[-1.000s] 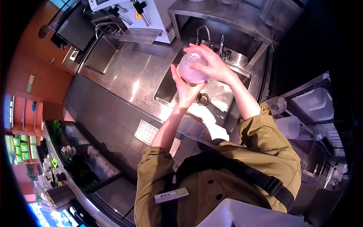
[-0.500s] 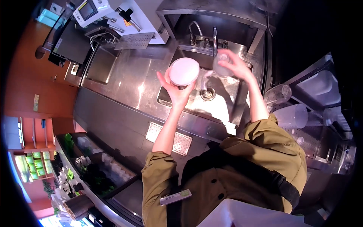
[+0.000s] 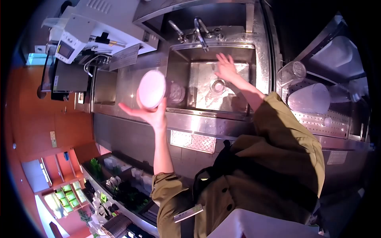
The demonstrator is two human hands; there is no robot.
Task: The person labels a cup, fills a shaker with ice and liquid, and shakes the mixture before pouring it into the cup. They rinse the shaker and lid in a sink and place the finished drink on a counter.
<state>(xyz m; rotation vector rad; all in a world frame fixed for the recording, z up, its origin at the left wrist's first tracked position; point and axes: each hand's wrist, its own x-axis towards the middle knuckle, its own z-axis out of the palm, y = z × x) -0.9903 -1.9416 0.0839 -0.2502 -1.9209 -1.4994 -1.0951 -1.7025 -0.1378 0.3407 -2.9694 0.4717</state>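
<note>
My left hand holds a white round-topped container up beside the sink's left side, with one finger stretched out to the left. The container's far side and contents are hidden. My right hand is over the sink basin, its fingers spread and nothing in them. A clear cup-like vessel is at the sink's left side, just right of the white container, and partly blurred. Behind the right hand, a metal faucet reaches over the basin. The round drain shows below that hand.
To the right, a large clear pitcher and a translucent tub are on a perforated rack. A white machine with a screen occupies the back left. A smaller sink lies left along the counter.
My right hand has let go of the clear cup and opened. The white container has moved left with my left hand. The camera view has shifted, and the stream of water no longer shows.
</note>
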